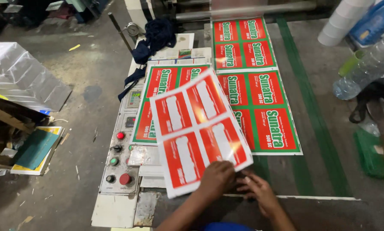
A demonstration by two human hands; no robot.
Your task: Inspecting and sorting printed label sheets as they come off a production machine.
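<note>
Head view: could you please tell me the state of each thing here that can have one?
Left hand: holds the loose sheet's lower edge.
Right hand: fingers spread, flat on the table.
Loose sheet: lifted, tilted, its red panels blank.
Printed sheets: lying flat.
Blue cloth: crumpled.
Plastic bottle: on its side.

The glossy red-and-white label sheet (198, 130) shows four red panels; the printed red, green and white label strip (256, 83) repeats green-bordered red blocks.
</note>
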